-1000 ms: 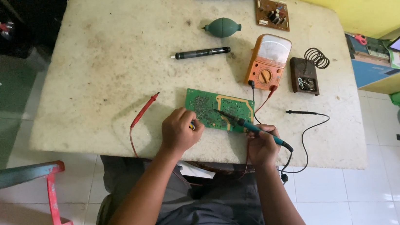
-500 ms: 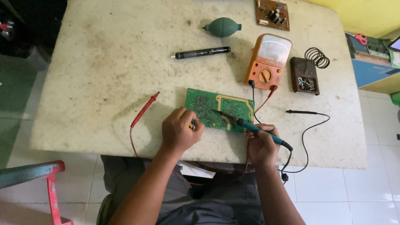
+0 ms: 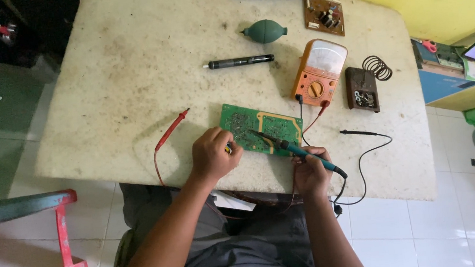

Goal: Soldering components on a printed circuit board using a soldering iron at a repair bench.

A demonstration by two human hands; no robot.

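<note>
A red probe (image 3: 170, 129) lies on the desk (image 3: 127, 74). The left hand (image 3: 212, 155) curls around something small and mostly hidden at the green circuit board (image 3: 260, 129), near the desk's front edge. The right hand (image 3: 309, 170) grips a soldering iron (image 3: 297, 151), tip on the board.

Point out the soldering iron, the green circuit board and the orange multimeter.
soldering iron (image 3: 303, 154): head view, on its teal handle.
green circuit board (image 3: 274, 127): head view, on its right half.
orange multimeter (image 3: 320, 72): head view, on its front face.

Green blower (image 3: 265, 31), black pen (image 3: 240, 62), orange meter (image 3: 318, 72).
</note>
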